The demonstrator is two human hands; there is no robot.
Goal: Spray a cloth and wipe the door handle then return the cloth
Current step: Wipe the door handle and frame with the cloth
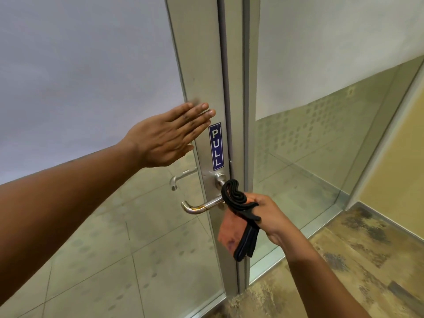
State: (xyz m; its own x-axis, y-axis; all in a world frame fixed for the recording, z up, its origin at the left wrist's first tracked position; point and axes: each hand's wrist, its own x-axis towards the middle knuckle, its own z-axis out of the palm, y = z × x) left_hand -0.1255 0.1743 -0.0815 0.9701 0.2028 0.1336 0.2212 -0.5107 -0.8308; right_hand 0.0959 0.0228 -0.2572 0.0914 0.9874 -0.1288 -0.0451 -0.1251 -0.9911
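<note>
A silver lever door handle [198, 207] with a rusty streak juts left from the metal door frame [204, 65], below a blue PULL sticker [216, 146]. My right hand [269, 216] grips a folded orange cloth with black edging [236, 216], and the cloth's top presses against the handle's inner end near its pivot. My left hand [169, 136] is flat and open, fingers together, resting against the frame and glass just above the sticker. No spray bottle is in view.
The door is glass [91, 65], frosted above and clear below, with a second handle [181, 177] on its far side. A fixed glass panel [321, 134] stands to the right. Mottled brown flooring [344, 271] lies under me, with a yellow wall [401, 168] at far right.
</note>
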